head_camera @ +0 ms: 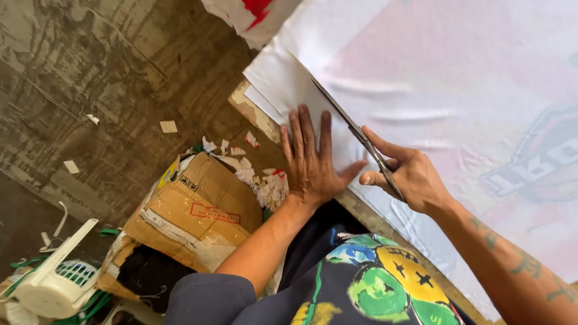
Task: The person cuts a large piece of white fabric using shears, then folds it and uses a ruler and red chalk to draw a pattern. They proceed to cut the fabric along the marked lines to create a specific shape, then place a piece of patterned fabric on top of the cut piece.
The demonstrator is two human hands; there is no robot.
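- Pressing down flat, the left hand (310,164) lies open with its fingers spread on the white fabric (442,75), near the cloth's edge at the table's rim.
- At about 3 o'clock from that hand, just beside it, the right hand (405,176) is closed around the handles of a pair of scissors (353,129).
- The scissor blades point toward 11 o'clock and lie against the fabric, with their tips near a straight fold or cut line that runs up to the cloth's corner.
- Whether the blades are parted or together cannot be told from this view.
- The fabric covers most of the table (250,105) from 12 o'clock round to 4 o'clock; it carries a pale pink print and a faint grey-blue emblem toward 3 o'clock.
- A strip of bare wooden table edge shows just beside the left hand's fingertips, at 10 o'clock from them.
- Below the table, at 9 o'clock from the left hand, a brown cardboard box (196,207) stands on the concrete floor (67,82), with white and red fabric scraps (267,183) heaped at its top.
- A white plastic basket (58,283) lies tipped at the 8 o'clock corner, with green strips about it.
- Small scraps are scattered over the floor.
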